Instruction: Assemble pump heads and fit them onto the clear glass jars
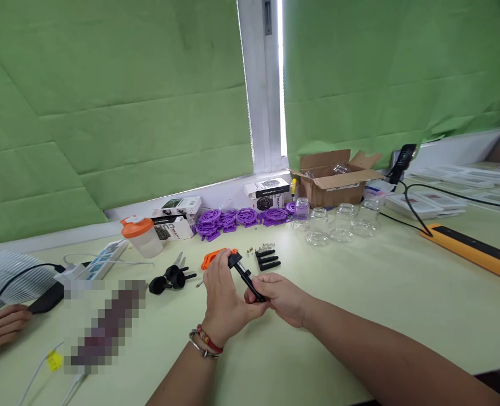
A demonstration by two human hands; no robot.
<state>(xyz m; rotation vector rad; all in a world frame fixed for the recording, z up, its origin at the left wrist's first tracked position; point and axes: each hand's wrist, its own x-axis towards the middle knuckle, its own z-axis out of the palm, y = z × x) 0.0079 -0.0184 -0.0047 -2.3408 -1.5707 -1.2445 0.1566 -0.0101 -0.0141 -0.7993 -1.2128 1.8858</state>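
Observation:
My left hand (pixel 225 301) and my right hand (pixel 280 294) are both closed on a slim black part with a wider head (pixel 244 274). A pale, shiny strip runs along the part. The left fingers are around its head, while the left thumb meets the right fingers at its lower end. Behind my hands lie several black handle-like pieces (pixel 269 259) and thin coil springs (pixel 267 247). Tiny brass-coloured bits (pixel 250 251) are beside the springs. An orange plastic piece (pixel 211 259) is partly hidden by my left hand. Black cup-shaped parts with stems (pixel 176 277) lie farther left.
Purple rings (pixel 246 217) are heaped at the back near printed boxes (pixel 267 192). Clear jars (pixel 319 225) and an open carton (pixel 334 189) stand right of them. An orange-lidded bottle (pixel 142 237) and power strip (pixel 108 259) are left. Another person's hand (pixel 4 327) is at far left.

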